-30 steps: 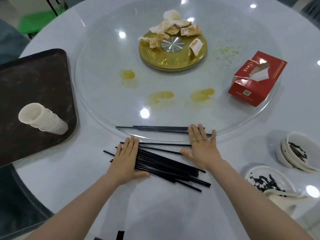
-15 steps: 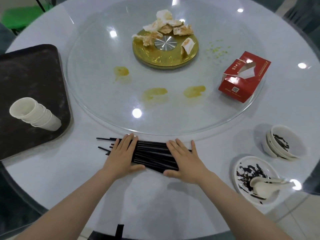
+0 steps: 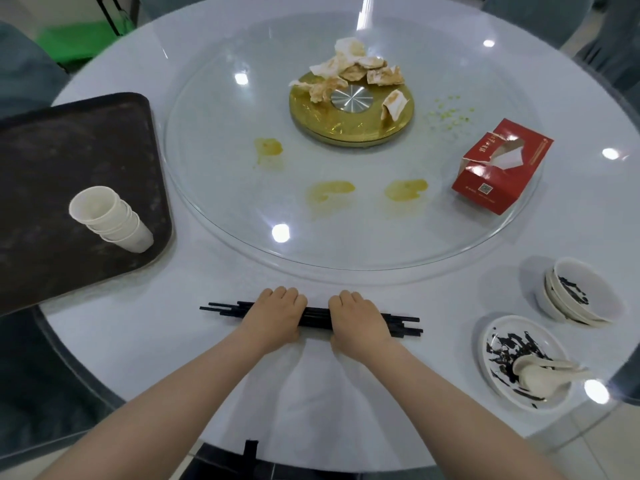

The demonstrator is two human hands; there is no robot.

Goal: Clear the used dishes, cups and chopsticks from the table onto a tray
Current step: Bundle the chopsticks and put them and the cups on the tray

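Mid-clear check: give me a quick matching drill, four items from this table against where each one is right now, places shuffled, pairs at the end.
Items
1. stacked paper cups
2. black chopsticks
3. tissue box
4. white spoon

Places
A. on the stained plate near the right table edge
B. on the glass turntable, right side
C. lying on the dark tray at left
D. bundled under the left hand and right hand on the table

Pairs: 1-C, 2-D, 3-B, 4-A
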